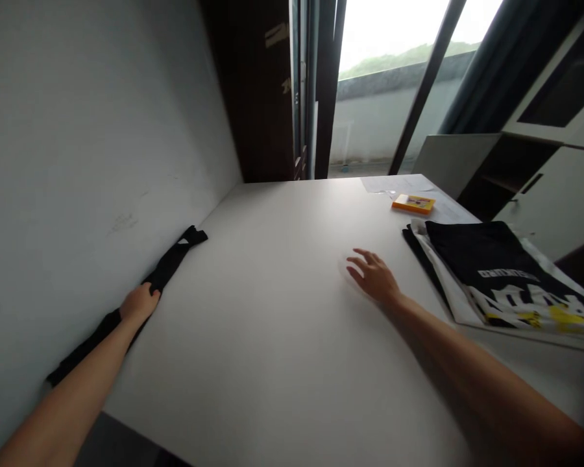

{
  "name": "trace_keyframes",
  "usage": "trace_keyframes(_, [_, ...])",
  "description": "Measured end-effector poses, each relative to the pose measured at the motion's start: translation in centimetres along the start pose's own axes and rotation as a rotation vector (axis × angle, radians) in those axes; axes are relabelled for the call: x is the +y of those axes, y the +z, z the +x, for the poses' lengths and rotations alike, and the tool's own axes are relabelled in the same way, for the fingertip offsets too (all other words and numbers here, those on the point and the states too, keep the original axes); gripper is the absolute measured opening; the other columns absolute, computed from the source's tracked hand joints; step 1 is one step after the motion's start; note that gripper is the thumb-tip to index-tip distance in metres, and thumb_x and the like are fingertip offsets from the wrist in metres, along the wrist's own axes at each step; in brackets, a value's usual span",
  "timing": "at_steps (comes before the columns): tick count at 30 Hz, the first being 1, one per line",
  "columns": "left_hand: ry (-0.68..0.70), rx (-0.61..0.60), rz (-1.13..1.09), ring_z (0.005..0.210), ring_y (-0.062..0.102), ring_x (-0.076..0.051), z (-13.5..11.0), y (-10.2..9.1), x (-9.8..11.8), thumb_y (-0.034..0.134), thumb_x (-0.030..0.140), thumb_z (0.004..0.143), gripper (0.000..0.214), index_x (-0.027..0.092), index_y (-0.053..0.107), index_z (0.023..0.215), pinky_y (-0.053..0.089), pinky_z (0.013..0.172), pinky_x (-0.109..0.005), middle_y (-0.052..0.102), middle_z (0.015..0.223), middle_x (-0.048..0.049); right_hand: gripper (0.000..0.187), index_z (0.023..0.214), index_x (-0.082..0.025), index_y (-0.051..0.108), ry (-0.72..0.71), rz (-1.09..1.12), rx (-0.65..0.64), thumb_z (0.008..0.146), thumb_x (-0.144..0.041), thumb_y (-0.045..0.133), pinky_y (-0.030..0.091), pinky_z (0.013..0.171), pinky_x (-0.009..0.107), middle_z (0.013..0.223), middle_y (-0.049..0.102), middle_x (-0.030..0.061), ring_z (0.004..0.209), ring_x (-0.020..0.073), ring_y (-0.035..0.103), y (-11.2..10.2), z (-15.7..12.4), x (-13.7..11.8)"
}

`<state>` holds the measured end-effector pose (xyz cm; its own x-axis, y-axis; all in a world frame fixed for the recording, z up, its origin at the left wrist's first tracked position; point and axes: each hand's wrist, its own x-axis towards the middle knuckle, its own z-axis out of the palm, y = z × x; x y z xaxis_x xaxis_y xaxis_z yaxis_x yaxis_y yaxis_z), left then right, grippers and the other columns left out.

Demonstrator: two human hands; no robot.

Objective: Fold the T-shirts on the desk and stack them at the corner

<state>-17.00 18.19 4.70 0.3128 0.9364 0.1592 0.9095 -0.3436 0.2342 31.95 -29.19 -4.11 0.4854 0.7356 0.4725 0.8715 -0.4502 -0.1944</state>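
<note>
My left hand (139,302) is closed around a bunched length of black cloth (171,261) at the table's left side, along the wall. What kind of garment it is, I cannot make out; a small white patch shows near its far end. Over the white table (272,311), my right hand (372,275) has its fingers spread and holds nothing. To the right of that hand lies a stack of folded clothes, with a black printed shirt (481,250) on top and white and black layers beneath it.
A small orange box (413,204) lies at the table's far right, close to some papers (394,184). The grey wall (102,130) borders the left side. Beyond the far edge stand a dark wooden panel (253,91) and a glass door (379,104). A white cabinet (559,194) stands at the right.
</note>
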Motion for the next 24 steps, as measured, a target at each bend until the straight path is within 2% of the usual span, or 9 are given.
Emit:
trace_keyframes(3, [0.179,-0.060,-0.005,0.096,0.067,-0.034,-1.3,1.8,3.9,0.059,0.035,0.084,0.016,0.020,0.063,0.087,0.049,0.083,-0.038,0.070,0.092,-0.0133,0.037,0.132,-0.027,0.067,-0.064,0.089,-0.087,0.102,-0.042,0.050,0.042,0.110,0.043,0.150,0.052,0.0115,0.129,0.0296,0.055,2.9,2.5,-4.4])
trace_keyframes(6, [0.397,-0.126,-0.045,0.102,0.066,-0.033,-4.1,4.3,10.1,0.056,0.037,0.090,0.024,0.019,0.066,0.101,0.049,0.088,-0.038,0.070,0.107,-0.0166,0.033,0.127,-0.027,0.069,-0.064,0.134,-0.191,0.100,-0.041,0.056,0.042,0.108,0.044,0.141,0.061,0.0106,0.126,0.0296,0.057,4.7,4.9,-8.2])
trace_keyframes(9, [0.654,-0.206,-0.119,0.116,0.062,-0.033,-9.0,6.3,17.0,0.055,0.037,0.093,0.035,0.015,0.068,0.117,0.046,0.100,-0.040,0.067,0.121,-0.0197,0.029,0.123,-0.027,0.071,-0.064,0.198,-0.214,0.099,-0.038,0.060,0.040,0.109,0.042,0.136,0.065,0.0093,0.127,0.0280,0.056,5.4,6.0,-10.2])
trace_keyframes(12, [0.952,-0.342,-0.215,0.127,0.058,-0.030,-14.8,6.5,22.2,0.064,0.041,0.090,0.053,0.019,0.062,0.138,0.043,0.110,-0.037,0.063,0.137,-0.0145,0.024,0.115,-0.028,0.074,-0.055,0.305,-0.199,0.100,-0.036,0.058,0.042,0.106,0.037,0.128,0.069,0.0070,0.121,0.0242,0.060,5.1,5.7,-9.7])
trace_keyframes(14, [1.154,-0.445,-0.293,0.133,0.055,-0.028,-17.3,5.8,24.1,0.067,0.046,0.090,0.057,0.027,0.060,0.143,0.042,0.112,-0.035,0.058,0.147,-0.0082,0.024,0.111,-0.027,0.075,-0.019,0.365,-0.157,0.102,-0.036,0.055,0.045,0.101,0.034,0.119,0.072,0.0060,0.113,0.0224,0.063,4.4,5.2,-8.4])
trace_keyframes(16, [1.261,-0.502,-0.362,0.133,0.055,-0.027,-18.0,4.9,25.0,0.062,0.046,0.095,0.047,0.031,0.063,0.140,0.043,0.112,-0.037,0.058,0.148,-0.0050,0.028,0.108,-0.027,0.075,0.047,0.399,-0.122,0.103,-0.039,0.051,0.047,0.093,0.032,0.110,0.074,0.0050,0.101,0.0210,0.066,3.6,4.9,-7.1])
trace_keyframes(19, [1.167,-0.455,-0.426,0.123,0.061,-0.028,-16.4,4.5,25.7,0.054,0.038,0.100,0.033,0.027,0.071,0.126,0.045,0.109,-0.042,0.067,0.134,-0.0077,0.034,0.108,-0.027,0.074,0.196,0.394,-0.111,0.102,-0.051,0.051,0.048,0.082,0.031,0.101,0.074,0.0038,0.088,0.0204,0.068,2.6,5.1,-6.5])
trace_keyframes(21, [1.098,-0.416,-0.441,0.122,0.060,-0.031,-15.0,4.9,26.1,0.055,0.034,0.098,0.033,0.023,0.072,0.124,0.043,0.110,-0.047,0.068,0.129,-0.0111,0.040,0.111,-0.027,0.072,0.283,0.329,-0.086,0.098,-0.061,0.054,0.048,0.079,0.032,0.104,0.074,0.0057,0.090,0.0227,0.068,2.4,5.3,-7.2])
trace_keyframes(24, [1.136,-0.445,-0.447,0.127,0.057,-0.031,-14.5,6.2,26.8,0.059,0.029,0.094,0.037,0.023,0.069,0.130,0.041,0.113,-0.047,0.066,0.133,-0.0115,0.049,0.117,-0.026,0.068,0.326,0.197,-0.036,0.092,-0.068,0.060,0.049,0.081,0.036,0.114,0.071,0.0112,0.100,0.0285,0.067,2.7,5.2,-8.7])
